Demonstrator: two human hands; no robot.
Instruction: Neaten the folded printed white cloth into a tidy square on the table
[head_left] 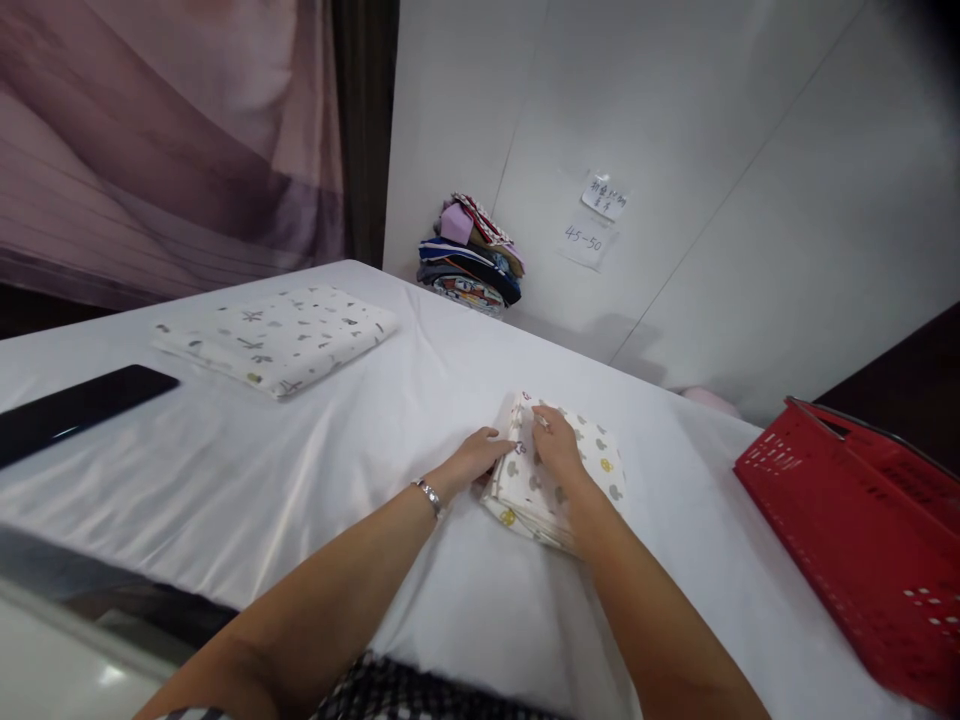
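A small folded cloth (538, 500), white with grey, yellow and purple mushroom-like prints, lies on the white-covered table (435, 375) in front of me. At its left edge is my left hand (476, 458), its fingers closed around the layered side; part of them is hidden. A bracelet circles that wrist. My right hand (555, 442) rests on top of the cloth with its fingers curled against the upper layer. Farther left lies a larger folded cloth (289, 335), white with grey-green leaf-like prints, apart from both hands.
A red perforated basket (847, 540) stands at the table's right side. Near the left edge lies a flat black object (90, 405). Several folded fabrics form a stack (469, 260) by the wall beyond the table. Paper notes (589, 242) hang there. A pinkish curtain (165, 150) covers the left.
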